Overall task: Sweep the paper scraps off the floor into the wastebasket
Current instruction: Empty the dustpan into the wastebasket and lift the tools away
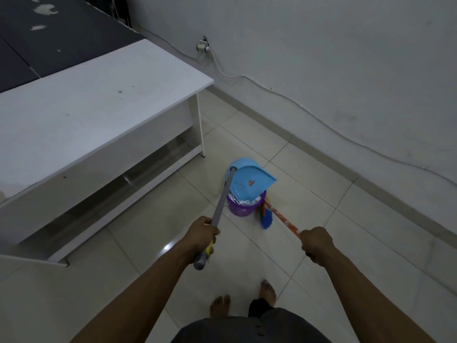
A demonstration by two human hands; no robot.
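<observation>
A light blue dustpan [247, 179] is tipped over a small purple wastebasket [243, 209] on the tiled floor. White paper scraps [241, 201] show inside the basket's rim. My left hand [203, 235] grips the dustpan's long grey handle [223, 201]. My right hand [316, 243] grips an orange broom stick [282, 219]. The blue broom head [267, 220] rests on the floor just right of the basket.
A white desk [99, 115] with a lower shelf stands to the left. A white wall with a loose cable [296, 105] and a socket [204, 47] runs along the right. My bare feet [243, 298] stand on the tiles behind the basket.
</observation>
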